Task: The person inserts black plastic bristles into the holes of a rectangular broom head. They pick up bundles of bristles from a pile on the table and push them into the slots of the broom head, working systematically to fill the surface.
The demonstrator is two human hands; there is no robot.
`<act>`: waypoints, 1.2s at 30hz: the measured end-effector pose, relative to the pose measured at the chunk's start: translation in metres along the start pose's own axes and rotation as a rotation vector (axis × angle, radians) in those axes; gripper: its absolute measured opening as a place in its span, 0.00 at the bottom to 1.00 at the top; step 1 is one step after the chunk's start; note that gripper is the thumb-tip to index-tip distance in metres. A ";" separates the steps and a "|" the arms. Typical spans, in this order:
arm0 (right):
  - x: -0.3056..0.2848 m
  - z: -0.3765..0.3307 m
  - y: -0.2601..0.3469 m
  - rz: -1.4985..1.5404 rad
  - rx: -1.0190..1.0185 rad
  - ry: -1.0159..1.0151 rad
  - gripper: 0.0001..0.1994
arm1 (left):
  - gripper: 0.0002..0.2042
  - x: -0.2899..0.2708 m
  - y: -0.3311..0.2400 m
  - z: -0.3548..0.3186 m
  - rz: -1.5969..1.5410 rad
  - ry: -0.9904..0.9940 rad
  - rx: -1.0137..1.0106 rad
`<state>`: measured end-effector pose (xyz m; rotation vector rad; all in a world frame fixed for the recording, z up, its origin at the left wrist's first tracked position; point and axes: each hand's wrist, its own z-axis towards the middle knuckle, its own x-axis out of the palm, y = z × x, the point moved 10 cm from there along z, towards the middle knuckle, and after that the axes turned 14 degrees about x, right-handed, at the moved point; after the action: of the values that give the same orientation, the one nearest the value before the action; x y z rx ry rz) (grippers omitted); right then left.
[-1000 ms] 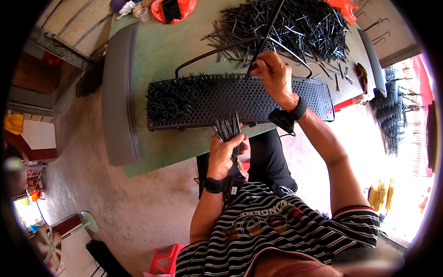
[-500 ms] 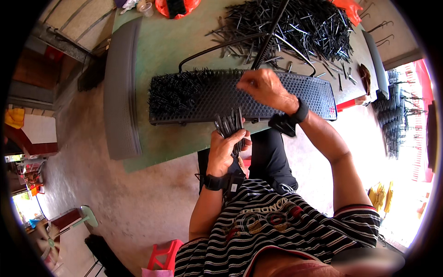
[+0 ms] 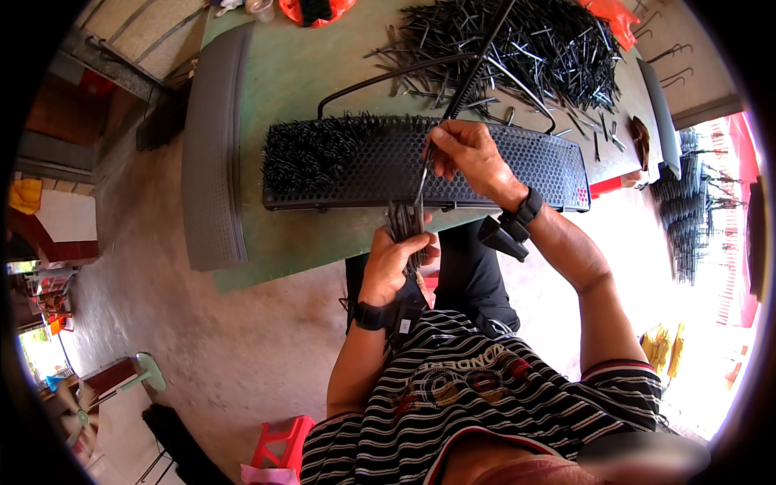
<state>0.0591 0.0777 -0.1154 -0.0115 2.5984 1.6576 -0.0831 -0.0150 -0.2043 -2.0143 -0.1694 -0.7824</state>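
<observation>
A long black perforated panel lies across the green table; its left part is filled with upright black pins. My left hand is closed round a bundle of black pins just below the table's near edge. My right hand hovers over the middle of the panel and pinches a single black pin that slants down toward the bundle. A large loose heap of black pins covers the far side of the table.
A grey curved cover lies along the table's left end and another grey piece at the right end. A black bent rod runs behind the panel. A red plastic stool stands on the concrete floor, and racks of black parts stand at the right.
My right hand has come back from the far heap toward me, over the panel's middle, and now pinches one pin near the bundle. My left hand has stayed put.
</observation>
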 end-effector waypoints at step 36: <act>0.064 -0.024 -0.010 -0.388 -0.075 0.063 0.09 | 0.07 -0.037 -0.046 -0.003 -0.260 -0.280 0.286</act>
<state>-0.0052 0.0531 -0.1179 -0.5427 2.3739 1.6277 -0.1324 0.0148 -0.1919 -1.8386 -0.6778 -0.5911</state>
